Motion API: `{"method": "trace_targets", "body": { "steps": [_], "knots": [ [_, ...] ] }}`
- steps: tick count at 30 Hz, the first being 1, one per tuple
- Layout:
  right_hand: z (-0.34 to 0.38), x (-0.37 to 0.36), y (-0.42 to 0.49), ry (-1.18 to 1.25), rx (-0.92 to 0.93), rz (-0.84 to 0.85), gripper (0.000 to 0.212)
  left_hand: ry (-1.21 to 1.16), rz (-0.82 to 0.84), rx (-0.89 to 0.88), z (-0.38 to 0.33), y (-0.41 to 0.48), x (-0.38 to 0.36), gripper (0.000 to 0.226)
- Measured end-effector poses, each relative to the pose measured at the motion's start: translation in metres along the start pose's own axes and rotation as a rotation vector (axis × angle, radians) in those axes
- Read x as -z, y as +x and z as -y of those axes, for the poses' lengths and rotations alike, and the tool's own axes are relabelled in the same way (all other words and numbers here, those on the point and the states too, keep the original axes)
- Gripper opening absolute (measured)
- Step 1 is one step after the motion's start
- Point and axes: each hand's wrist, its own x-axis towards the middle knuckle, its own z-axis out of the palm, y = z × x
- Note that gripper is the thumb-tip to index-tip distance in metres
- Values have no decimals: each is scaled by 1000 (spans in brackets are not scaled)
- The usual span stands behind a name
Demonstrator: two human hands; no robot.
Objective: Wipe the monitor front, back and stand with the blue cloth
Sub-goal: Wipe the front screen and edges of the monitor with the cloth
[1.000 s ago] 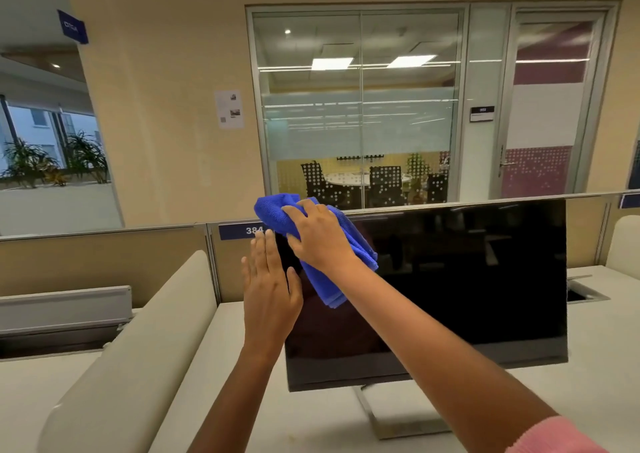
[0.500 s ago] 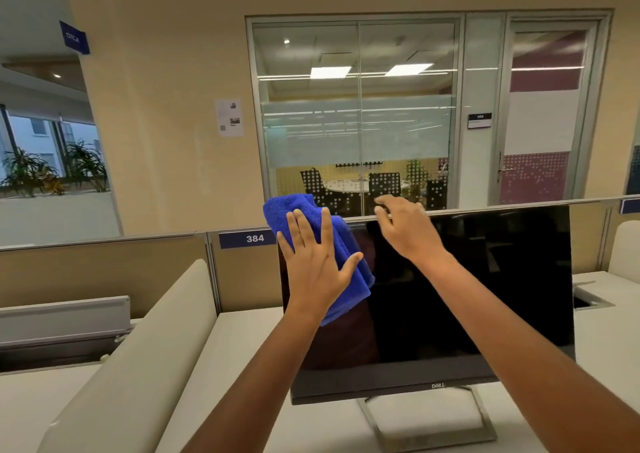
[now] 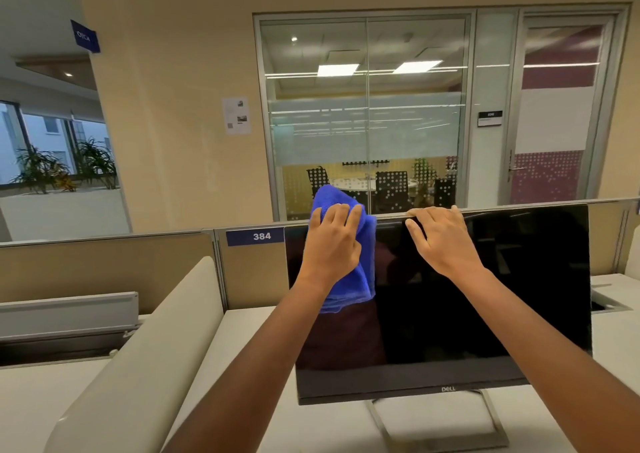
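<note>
A black Dell monitor (image 3: pixel 485 296) stands on a thin metal stand (image 3: pixel 491 425) on the white desk (image 3: pixel 616 341), its dark screen facing me. The blue cloth (image 3: pixel 365 276) lies against the screen's upper left corner and bunches up above the top edge. My left hand (image 3: pixel 332 244) holds the cloth there, its fingers bent into the fabric. To the right, my right hand (image 3: pixel 443 241) grips the monitor's top edge, with the fingers along the rim and the thumb on the front of the screen.
A beige partition (image 3: pixel 104 265) with a blue label 384 (image 3: pixel 256 236) runs behind the desk. A cream padded divider (image 3: pixel 145 348) slants along the left. A cable cutout (image 3: pixel 606 305) opens in the desk at right. Glass meeting-room walls stand beyond.
The cloth passed from my right hand to my left, which has gone from flat to bent on it. My right hand moved right and took the top edge.
</note>
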Motion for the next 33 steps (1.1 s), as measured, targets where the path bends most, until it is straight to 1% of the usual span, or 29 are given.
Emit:
{"method": "trace_targets", "body": {
  "steps": [5, 7, 9, 10, 12, 13, 15, 17, 20, 23, 25, 28, 31, 33],
  "knots": [
    [0, 0, -1, -6, 5, 10, 33, 115, 34, 183, 28, -11, 6, 42],
    [0, -1, -1, -11, 1, 6, 35, 85, 64, 304, 37, -21, 10, 40],
    [1, -2, -2, -17, -5, 3, 34, -72, 88, 493, 40, -31, 14, 43],
    [1, -3, -2, -16, -10, -1, 33, -203, 77, 610, 39, -36, 14, 45],
    [2, -4, -2, -17, -18, -5, 32, -491, -3, 793, 33, -45, 13, 48],
    [3, -4, -2, -20, -22, -5, 33, -588, -43, 838, 27, -52, 10, 48],
    [3, -4, -2, -22, -30, -7, 33, -653, -83, 894, 15, -69, 4, 47],
    [3, -4, -3, -21, -30, -14, 33, -632, -68, 939, 0, -93, -4, 47],
    [3, -5, -3, -27, -28, -21, 35, -582, 16, 1014, -21, -136, -15, 47],
    [4, -7, -4, -37, -33, -26, 39, -580, 119, 1074, -37, -172, -24, 48],
    [4, -7, -4, -42, -37, -22, 46, -587, 171, 1109, -43, -189, -26, 47],
    [3, -7, -4, -45, -34, -14, 55, -642, 231, 1186, -50, -208, -27, 42],
    [3, -7, -4, -45, -32, -6, 56, -735, 294, 1258, -51, -225, -30, 40],
    [2, -5, -4, -48, -30, 8, 55, -779, 299, 1280, -48, -228, -30, 40]
  ]
}}
